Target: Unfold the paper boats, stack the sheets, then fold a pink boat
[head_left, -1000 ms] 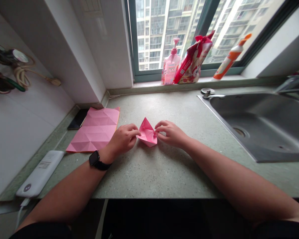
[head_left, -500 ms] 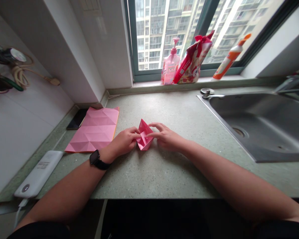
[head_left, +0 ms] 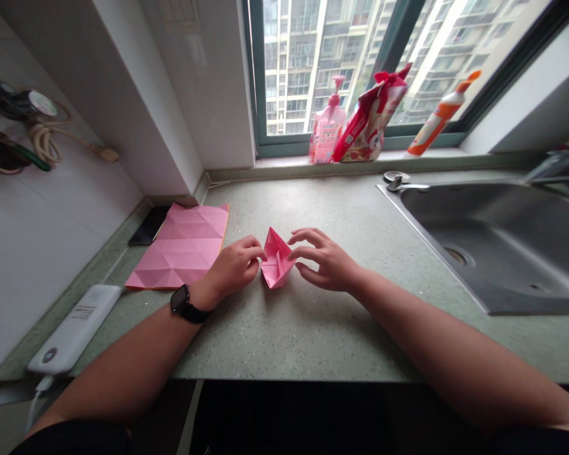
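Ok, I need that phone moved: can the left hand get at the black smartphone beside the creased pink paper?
Likely yes. The left hand sits close by, and only the flat creased pink paper lies between it and the black smartphone, so nothing tall seems to block the way.

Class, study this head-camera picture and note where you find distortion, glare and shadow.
In the head view, the wide lens bows the window frame and counter; glare pales the buildings outside; soft shadows lie by the folded paper, left hand and right hand; the sink shows a dull sheen.
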`<state>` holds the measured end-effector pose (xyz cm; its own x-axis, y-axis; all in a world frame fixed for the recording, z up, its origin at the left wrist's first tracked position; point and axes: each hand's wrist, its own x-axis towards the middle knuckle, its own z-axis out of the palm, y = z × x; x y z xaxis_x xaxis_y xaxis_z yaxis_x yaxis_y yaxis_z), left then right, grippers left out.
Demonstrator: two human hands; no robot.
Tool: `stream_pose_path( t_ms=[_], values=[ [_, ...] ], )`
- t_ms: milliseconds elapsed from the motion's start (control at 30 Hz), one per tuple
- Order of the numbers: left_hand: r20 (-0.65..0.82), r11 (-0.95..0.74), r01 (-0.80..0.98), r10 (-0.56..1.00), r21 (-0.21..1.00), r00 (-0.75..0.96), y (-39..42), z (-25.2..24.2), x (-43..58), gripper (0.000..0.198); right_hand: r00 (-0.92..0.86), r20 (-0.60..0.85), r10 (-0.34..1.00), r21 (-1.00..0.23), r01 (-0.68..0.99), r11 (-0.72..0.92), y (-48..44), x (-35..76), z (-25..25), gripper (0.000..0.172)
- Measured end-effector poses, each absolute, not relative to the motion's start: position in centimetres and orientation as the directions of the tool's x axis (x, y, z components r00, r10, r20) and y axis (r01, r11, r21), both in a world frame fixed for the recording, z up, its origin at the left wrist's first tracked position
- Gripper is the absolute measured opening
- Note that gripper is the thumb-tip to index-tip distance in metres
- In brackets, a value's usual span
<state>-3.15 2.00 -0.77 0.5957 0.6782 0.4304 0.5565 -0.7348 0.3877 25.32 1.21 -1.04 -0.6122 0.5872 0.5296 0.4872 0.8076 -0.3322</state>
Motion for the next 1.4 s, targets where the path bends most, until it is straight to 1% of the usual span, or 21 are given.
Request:
stream_pose_path(
  t_ms=[67,133,233,333,400,500,667,767,833,933,1200,1400],
  values=[
    [0.422,-0.724,0.57,0.69,0.389,0.588,1.9,-0.7,-3.2,0.028,-0.585,0.558,0.589,-0.315,0.507,0.802,0.8,25.0,-0.8,0.011],
    [0.403,-0.708,0.591,0.706,0.387,0.582,2.0,-0.8,-3.3,0.03,-0.58,0.572,0.58,-0.297,0.513,0.806,0.5,24.6,-0.7,0.007],
    [0.383,-0.697,0.608,0.717,0.381,0.583,2.1,-1.0,-3.3,0.037,-0.597,0.558,0.576,-0.291,0.509,0.81,0.3,24.3,-0.8,0.008],
    [0.442,-0.738,0.568,0.674,0.364,0.592,2.1,-1.2,-3.1,0.038,-0.617,0.538,0.574,-0.295,0.5,0.814,0.3,24.3,-1.0,0.008],
    [0.479,-0.786,0.53,0.616,0.32,0.625,2.0,-1.3,-2.9,0.043,-0.639,0.529,0.559,-0.28,0.49,0.826,0.3,24.3,-1.1,0.009],
    [0.473,-0.818,0.515,0.57,0.256,0.672,1.9,-1.3,-2.7,0.048,-0.66,0.516,0.546,-0.247,0.496,0.833,0.5,24.5,-1.3,0.012],
    [0.425,-0.786,0.573,0.612,0.234,0.666,2.1,-1.4,-2.9,0.029,-0.669,0.519,0.532,-0.205,0.507,0.837,1.1,25.0,-1.6,0.013],
    [0.412,-0.785,0.567,0.616,0.248,0.672,2.3,-1.5,-3.1,0.026,-0.671,0.565,0.48,-0.159,0.482,0.861,1.5,25.2,-1.8,0.011],
    [0.43,-0.787,0.555,0.615,0.271,0.662,2.3,-1.5,-3.1,0.031,-0.673,0.58,0.458,-0.136,0.474,0.87,1.6,25.3,-1.9,0.01],
    [0.473,-0.785,0.541,0.616,0.303,0.63,2.3,-1.3,-3.1,0.037,-0.673,0.578,0.462,-0.13,0.483,0.866,1.6,25.3,-1.8,0.011],
    [0.511,-0.773,0.552,0.627,0.313,0.588,2.1,-1.1,-3.0,0.026,-0.671,0.566,0.479,-0.122,0.506,0.854,2.2,26.0,-1.7,0.014],
    [0.529,-0.743,0.562,0.662,0.364,0.532,2.0,-0.8,-2.9,0.017,-0.645,0.555,0.525,-0.179,0.524,0.833,2.4,26.3,-1.1,0.017]
  ],
)
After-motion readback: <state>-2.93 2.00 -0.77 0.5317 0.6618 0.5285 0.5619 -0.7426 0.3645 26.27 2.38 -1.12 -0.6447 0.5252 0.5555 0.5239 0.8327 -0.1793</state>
